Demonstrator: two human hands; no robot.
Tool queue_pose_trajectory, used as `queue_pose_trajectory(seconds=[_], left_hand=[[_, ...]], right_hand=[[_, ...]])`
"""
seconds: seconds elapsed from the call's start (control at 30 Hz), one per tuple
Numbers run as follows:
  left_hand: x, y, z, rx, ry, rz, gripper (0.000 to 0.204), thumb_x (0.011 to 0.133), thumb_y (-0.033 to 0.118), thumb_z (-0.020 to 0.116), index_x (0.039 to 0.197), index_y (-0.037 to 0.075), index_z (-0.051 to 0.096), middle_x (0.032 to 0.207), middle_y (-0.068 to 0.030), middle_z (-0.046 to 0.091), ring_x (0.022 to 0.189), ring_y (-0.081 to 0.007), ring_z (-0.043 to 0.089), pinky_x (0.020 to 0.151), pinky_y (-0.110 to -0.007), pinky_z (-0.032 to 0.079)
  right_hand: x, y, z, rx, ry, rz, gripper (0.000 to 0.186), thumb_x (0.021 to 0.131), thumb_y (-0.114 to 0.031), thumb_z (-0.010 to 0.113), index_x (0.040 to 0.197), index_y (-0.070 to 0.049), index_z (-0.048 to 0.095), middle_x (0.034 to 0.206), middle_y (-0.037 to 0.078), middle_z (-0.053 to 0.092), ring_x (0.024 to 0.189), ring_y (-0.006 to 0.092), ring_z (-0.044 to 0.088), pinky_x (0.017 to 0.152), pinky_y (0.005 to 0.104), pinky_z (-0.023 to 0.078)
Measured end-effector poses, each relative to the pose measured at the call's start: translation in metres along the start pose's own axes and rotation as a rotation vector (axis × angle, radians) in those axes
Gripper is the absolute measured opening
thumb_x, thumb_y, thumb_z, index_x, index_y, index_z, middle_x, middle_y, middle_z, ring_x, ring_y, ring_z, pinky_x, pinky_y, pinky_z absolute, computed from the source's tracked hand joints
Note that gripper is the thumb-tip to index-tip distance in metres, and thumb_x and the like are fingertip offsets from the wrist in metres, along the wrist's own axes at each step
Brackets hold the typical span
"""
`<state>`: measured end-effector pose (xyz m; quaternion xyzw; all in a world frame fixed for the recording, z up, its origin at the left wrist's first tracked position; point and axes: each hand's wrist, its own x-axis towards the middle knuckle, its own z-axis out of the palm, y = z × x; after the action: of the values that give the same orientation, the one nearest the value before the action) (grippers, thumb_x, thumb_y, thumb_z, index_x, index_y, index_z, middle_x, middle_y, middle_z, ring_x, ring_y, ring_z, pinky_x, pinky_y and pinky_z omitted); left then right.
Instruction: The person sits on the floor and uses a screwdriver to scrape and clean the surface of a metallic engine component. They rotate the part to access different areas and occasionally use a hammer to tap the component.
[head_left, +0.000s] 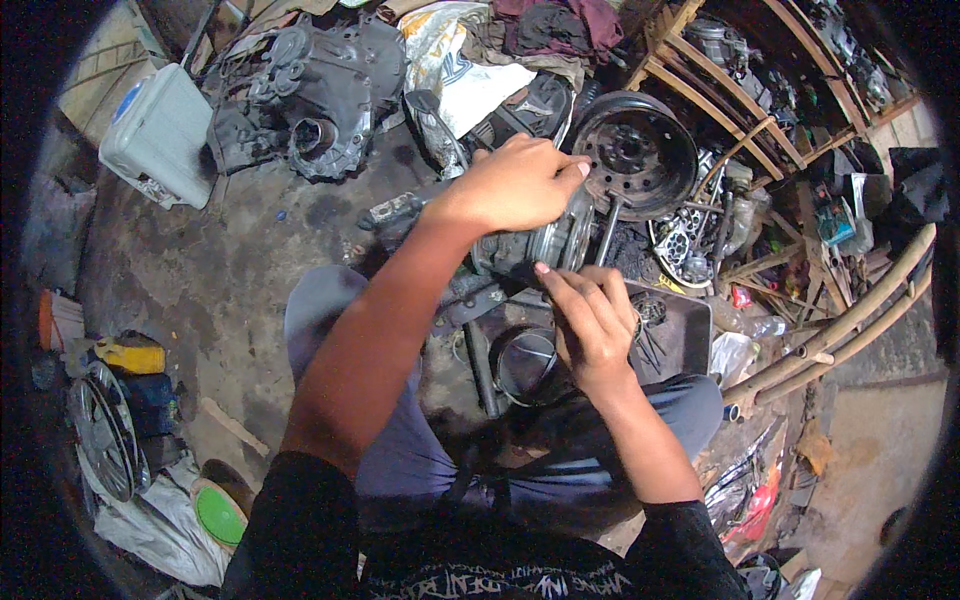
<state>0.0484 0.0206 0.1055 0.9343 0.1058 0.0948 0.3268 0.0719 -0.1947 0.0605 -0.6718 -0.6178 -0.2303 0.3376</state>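
Note:
A round, ribbed metal part (562, 238) stands between my hands, joined to or resting against a greyish housing (500, 252) on the floor in front of me. My left hand (515, 185) is closed over its far side, thumb pointing right; what its fingers grip is hidden beneath it. From the near right, my right hand (597, 322) reaches in with bent, closed fingers, their tips at the part's lower edge beside something small and dark. Nearer to me lie a metal ring (526, 366) and a dark rod (480, 370).
A large gearbox casing (335, 85) and a grey plastic container (160, 135) stand far left. Behind the work are a wheel rim (635, 155) and a white sack (460, 75). A metal tray (685, 330) and bamboo poles (840, 320) lie right; wheel covers (102, 430) lie left.

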Motion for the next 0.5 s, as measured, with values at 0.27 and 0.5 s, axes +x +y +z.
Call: queue_pose_trajectory(seconds=[0.27,0.5], left_hand=[[-0.001,-0.039,0.003,-0.175,0.051,0.342,0.050,0.110,0.043,0.058,0.145,0.009,0.067,0.127,-0.0229,0.073,0.125,-0.0411,0.066,0.109,-0.047,0.049],[0.006,-0.033,0.018,-0.235,0.332,0.214,0.052,0.110,0.048,0.056,0.106,0.002,0.080,0.082,-0.0301,0.071,0.088,-0.0538,0.070,0.081,-0.057,0.056]], right_hand=[[0.005,0.004,0.006,0.033,0.078,0.126,0.047,0.076,0.010,0.077,0.122,0.000,0.077,0.100,0.013,0.076,0.088,0.0310,0.068,0.078,0.0415,0.058],[0.013,0.014,0.009,0.110,0.137,0.223,0.035,0.090,0.010,0.071,0.125,0.003,0.070,0.103,0.017,0.076,0.093,0.0342,0.071,0.084,0.0425,0.057]])
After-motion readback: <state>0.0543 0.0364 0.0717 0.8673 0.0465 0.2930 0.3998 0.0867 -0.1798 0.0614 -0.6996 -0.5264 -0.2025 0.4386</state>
